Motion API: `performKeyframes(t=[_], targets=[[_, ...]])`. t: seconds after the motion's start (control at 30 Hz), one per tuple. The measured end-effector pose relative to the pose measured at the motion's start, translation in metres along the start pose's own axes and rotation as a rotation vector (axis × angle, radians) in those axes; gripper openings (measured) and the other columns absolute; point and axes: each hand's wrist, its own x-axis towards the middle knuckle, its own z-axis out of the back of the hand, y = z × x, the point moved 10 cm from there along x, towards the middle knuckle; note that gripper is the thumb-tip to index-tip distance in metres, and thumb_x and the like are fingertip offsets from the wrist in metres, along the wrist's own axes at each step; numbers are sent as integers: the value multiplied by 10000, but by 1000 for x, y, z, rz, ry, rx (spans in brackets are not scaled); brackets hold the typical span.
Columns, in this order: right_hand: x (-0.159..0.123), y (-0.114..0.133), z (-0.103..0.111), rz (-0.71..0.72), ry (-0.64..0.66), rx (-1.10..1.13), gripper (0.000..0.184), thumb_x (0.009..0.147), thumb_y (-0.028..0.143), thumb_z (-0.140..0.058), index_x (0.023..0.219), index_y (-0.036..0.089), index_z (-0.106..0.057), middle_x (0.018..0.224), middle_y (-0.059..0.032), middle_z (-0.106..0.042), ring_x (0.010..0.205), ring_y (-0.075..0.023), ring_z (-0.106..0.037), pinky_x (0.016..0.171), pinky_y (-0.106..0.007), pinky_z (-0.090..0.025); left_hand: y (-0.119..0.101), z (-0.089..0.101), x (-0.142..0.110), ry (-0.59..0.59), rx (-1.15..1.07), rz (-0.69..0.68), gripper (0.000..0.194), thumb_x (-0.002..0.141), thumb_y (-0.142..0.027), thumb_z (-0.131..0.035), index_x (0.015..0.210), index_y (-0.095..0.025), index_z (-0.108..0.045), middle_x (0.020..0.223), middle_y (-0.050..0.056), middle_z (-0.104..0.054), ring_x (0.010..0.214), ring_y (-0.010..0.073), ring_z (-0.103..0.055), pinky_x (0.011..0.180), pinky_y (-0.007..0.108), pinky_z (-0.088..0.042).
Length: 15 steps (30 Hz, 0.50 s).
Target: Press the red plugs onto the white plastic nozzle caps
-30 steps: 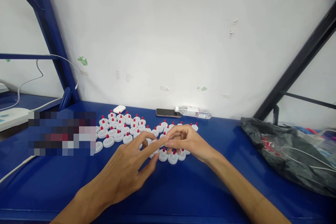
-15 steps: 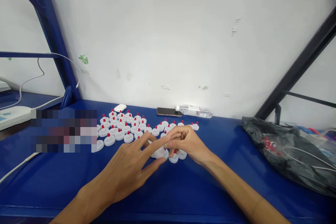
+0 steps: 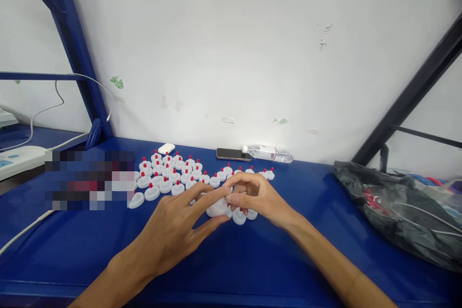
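Grey, crumpled plastic bag (image 3: pixel 382 226) sits at the right of the blue metal counter (image 3: pixel 234 260), with small red pieces (image 3: pixel 371 199) inside. Near the wall lies a clear plastic bottle (image 3: pixel 267 153); its contents I can't make out. The left hand (image 3: pixel 176 221) has its grip round a white, rounded plastic piece (image 3: pixel 216 208), beside red-tipped white round caps (image 3: pixel 152 192). The right hand (image 3: pixel 258 197) bends its fingertips against it, their hold hidden.

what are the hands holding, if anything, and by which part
The left hand holds a round, translucent white plastic cap by its outer edge; whether the right hand grips anything is hidden.
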Motion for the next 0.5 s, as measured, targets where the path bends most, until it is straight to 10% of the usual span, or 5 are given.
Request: performKeyframes(t=[0.13,0.5], targets=[[-1,10,-10,47,41,0,286,925,427,-732,1134,234,-701,1075,-48,-672,822,-135,-653,563,-191,-541,-2,6,1,-47,-37,-6,399,1034,-296,-586,1424,-309,-505,1199,39,-669,737,118,-688,535,214,-535],[-3,4,-21,-32,80,127,323,904,412,-765,1104,242,-578,935,7,-660,778,-106,-639,610,-183,-535,-3,0,-1,-28,-35,-17,266,1038,-201,-556,1289,-286,-569,1296,33,-686,622,82,-669,523,208,-531]])
